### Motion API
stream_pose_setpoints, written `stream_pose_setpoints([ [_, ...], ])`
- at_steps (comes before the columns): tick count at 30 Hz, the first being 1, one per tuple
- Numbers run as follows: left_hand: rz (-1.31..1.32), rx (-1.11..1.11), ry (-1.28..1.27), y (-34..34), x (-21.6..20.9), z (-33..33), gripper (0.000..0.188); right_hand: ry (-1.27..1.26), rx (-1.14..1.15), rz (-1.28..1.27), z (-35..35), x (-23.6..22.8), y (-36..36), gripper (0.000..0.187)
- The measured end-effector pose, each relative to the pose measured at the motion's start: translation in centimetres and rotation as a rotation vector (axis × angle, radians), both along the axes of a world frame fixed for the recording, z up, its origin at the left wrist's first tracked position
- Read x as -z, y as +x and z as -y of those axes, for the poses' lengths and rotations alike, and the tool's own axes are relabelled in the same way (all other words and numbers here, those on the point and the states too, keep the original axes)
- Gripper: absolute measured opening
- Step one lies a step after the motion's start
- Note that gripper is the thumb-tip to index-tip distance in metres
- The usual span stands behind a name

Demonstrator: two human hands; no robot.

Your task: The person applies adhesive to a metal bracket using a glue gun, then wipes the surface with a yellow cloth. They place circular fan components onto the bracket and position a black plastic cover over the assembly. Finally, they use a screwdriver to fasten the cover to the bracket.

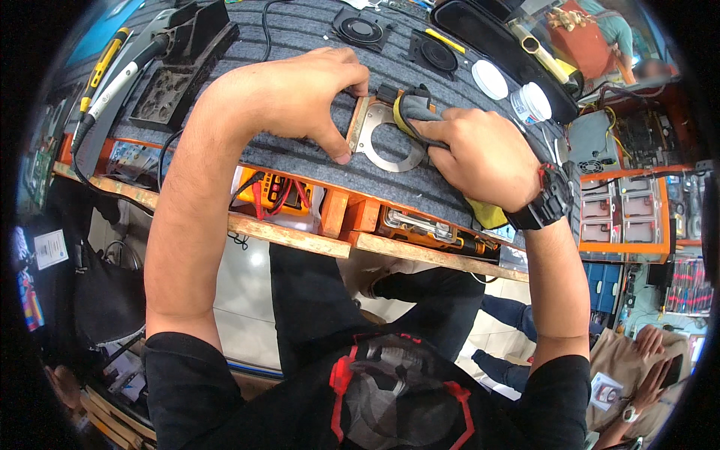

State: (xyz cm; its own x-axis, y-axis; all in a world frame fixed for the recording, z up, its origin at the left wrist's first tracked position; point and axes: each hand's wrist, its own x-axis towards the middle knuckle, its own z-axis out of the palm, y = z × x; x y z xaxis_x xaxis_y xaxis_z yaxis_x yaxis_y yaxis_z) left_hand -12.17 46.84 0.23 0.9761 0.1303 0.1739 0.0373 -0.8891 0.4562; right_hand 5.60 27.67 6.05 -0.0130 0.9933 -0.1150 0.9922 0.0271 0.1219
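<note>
The metal plate with the big round hole lies on the grey ribbed mat, near the front of the bench, between the two hands. The left hand spans its left edge, thumb at the near corner and fingers at the far one, seemingly pinching it in place. The right hand is closed on a grey and yellow cloth, which is bunched against the plate's far right side; its fingertips are hidden by the cloth.

Trouble would most likely come from that one-sided hold: a hard push from the right could twist the plate or slide it over the soft mat. A fold of cloth could snag on the rim of the hole and bend it, if the metal is thin. Pulled toward the body, the plate might tip into the open drawer, onto the orange meter. A wide swing of the right hand could knock over the white tub
</note>
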Motion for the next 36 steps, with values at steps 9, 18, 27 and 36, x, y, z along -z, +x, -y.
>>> stream_pose_setpoints([
  [9, -0.019, -0.034, -0.015, -0.1, 0.1, 0.1, 0.07, -0.023, -0.02, 0.003, 2.1, 0.1, -0.7, 0.028],
  [18, -0.036, -0.042, -0.025, 0.0, 0.1, 0.1, 0.069, -0.018, 0.021, -0.097, 3.9, 0.6, -2.8, 0.03],
  [27, 0.0, -0.011, -0.021, -0.1, 0.4, -0.1, 0.069, -0.016, 0.012, -0.135, 3.7, 0.5, -3.2, 0.028],
  [36, -0.003, -0.037, -0.019, -0.1, 0.6, 0.0, 0.069, -0.041, -0.04, -0.09, 3.7, 0.5, -3.5, 0.03],
])
